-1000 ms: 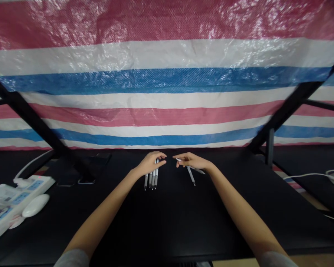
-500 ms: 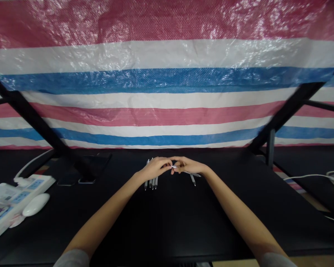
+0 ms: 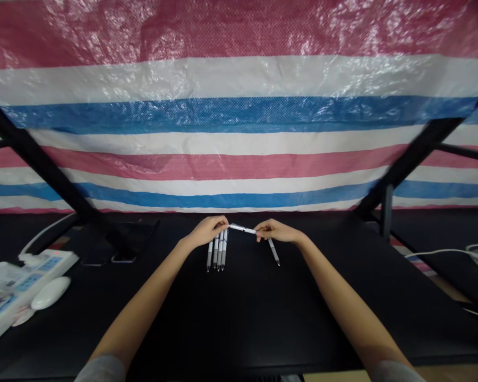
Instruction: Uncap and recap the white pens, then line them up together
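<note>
A white pen [image 3: 242,229] is stretched level between my two hands above the black table [image 3: 239,318]. My left hand [image 3: 205,232] pinches its left end and my right hand [image 3: 276,232] pinches its right end; both hands are closed. Under my left hand lies a row of several white pens [image 3: 217,254], side by side, tips toward me. One more white pen [image 3: 274,251] lies on the table just below my right hand.
A white power strip [image 3: 22,276] and a white mouse [image 3: 50,293] sit at the left edge. Two dark phones [image 3: 121,244] lie left of the pens. Black frame bars [image 3: 406,159] cross in front of a red, white and blue striped tarp. White cables [image 3: 462,252] lie at right.
My hands came together over the pens, then drew apart a little, and one pen is now held level between them, one end in each hand.
</note>
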`<state>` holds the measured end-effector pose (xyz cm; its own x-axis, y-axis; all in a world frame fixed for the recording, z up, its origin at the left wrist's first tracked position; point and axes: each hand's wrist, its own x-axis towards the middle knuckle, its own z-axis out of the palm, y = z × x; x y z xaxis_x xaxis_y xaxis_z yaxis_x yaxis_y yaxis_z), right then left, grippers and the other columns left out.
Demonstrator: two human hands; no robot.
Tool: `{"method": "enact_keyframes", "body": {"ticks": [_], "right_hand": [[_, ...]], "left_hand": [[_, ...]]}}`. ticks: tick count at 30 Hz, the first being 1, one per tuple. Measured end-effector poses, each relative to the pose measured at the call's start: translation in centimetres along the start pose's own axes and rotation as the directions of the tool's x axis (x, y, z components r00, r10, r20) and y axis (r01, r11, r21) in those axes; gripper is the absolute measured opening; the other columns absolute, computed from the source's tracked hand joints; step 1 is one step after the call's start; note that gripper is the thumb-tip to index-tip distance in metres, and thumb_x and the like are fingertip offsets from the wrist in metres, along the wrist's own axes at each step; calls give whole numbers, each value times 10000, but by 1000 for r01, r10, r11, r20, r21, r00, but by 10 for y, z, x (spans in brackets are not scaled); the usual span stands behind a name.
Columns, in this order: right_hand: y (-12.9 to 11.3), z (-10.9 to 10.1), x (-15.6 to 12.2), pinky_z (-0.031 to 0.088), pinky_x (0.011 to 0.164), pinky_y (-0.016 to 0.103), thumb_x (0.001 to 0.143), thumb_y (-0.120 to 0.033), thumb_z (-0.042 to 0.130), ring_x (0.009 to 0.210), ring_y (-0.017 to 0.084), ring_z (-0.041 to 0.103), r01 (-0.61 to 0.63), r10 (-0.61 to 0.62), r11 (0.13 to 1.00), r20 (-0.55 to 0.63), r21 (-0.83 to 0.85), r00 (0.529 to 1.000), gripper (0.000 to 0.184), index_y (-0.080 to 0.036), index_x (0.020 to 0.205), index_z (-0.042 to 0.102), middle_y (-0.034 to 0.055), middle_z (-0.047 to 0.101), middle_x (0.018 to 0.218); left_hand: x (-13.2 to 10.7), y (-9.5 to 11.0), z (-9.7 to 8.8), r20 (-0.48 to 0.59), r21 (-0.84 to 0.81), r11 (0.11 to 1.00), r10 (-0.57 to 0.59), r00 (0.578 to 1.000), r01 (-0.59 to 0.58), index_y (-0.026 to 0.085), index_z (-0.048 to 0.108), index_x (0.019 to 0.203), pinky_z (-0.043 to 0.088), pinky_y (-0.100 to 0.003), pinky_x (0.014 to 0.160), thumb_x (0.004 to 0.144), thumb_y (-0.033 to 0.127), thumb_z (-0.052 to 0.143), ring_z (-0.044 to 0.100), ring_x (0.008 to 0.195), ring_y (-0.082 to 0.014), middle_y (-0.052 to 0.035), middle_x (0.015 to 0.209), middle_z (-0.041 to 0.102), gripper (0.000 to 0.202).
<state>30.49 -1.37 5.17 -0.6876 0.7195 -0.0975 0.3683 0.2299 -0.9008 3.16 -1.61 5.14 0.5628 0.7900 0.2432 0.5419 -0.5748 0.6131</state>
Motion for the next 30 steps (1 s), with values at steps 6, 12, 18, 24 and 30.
{"method": "enact_keyframes", "body": {"ticks": [6, 12, 18, 24, 30], "right_hand": [[3, -3, -2, 408, 615, 268, 772, -451, 607, 642, 134, 582, -3, 3, 1000, -4, -24, 1000, 346, -136, 907, 652, 38, 680, 718], [3, -4, -2, 418, 626, 271, 759, -445, 620, 654, 138, 591, 10, -10, 1000, -17, -25, 1000, 339, -139, 903, 651, 36, 678, 719], [-2, -3, -4, 434, 666, 282, 743, -427, 640, 686, 147, 604, 26, -27, 999, -29, -30, 999, 325, -138, 891, 660, 39, 678, 727], [-3, -5, -5, 442, 656, 282, 737, -438, 643, 670, 145, 599, 30, -31, 999, -48, -11, 998, 341, -137, 897, 663, 41, 679, 725], [-3, -5, -5, 441, 661, 285, 744, -431, 638, 675, 146, 597, 27, -28, 1000, -44, -13, 999, 322, -148, 894, 667, 37, 678, 726]], "left_hand": [[-2, 2, 5, 45, -75, 997, -26, 999, 29, 178, 533, 840, 386, -238, 606, 884, 327, 426, 516, 612, -114, 8, 705, 589, 189], [-2, 9, 7, 83, -91, 994, -53, 995, 61, 180, 522, 779, 398, -245, 620, 904, 342, 373, 549, 627, -124, -3, 698, 611, 254], [-1, 10, 6, 91, -72, 993, -85, 992, 92, 165, 551, 706, 401, -260, 648, 919, 398, 326, 564, 644, -134, -19, 692, 618, 388], [0, 7, 2, 55, -142, 989, -33, 998, 41, 171, 572, 832, 417, -248, 643, 849, 391, 490, 555, 669, -129, -9, 731, 619, 235], [0, 5, 0, 54, -127, 992, -18, 998, 24, 172, 579, 804, 404, -242, 628, 842, 362, 506, 540, 661, -124, 1, 709, 601, 207]]}}
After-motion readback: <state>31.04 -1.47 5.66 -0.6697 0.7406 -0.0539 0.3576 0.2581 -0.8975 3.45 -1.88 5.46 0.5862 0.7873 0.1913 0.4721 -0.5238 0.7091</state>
